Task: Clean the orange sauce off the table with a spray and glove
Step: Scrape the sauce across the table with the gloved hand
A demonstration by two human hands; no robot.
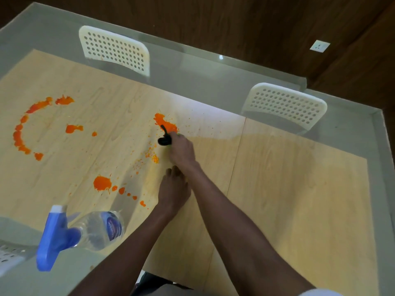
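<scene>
Orange sauce lies in several patches on the glass-topped table: a curved arc at the left, a blob near the front, and a patch in the middle. My right hand grips a bunched black glove and holds it on the table at the near edge of the middle patch. My left hand rests flat on the table just behind it, fingers straight. A clear spray bottle with a blue trigger head stands at the front left, untouched.
Two white perforated chairs stand beyond the far side of the table. Small orange specks dot the surface near my hands. A wall socket sits on the dark wood wall at the back right.
</scene>
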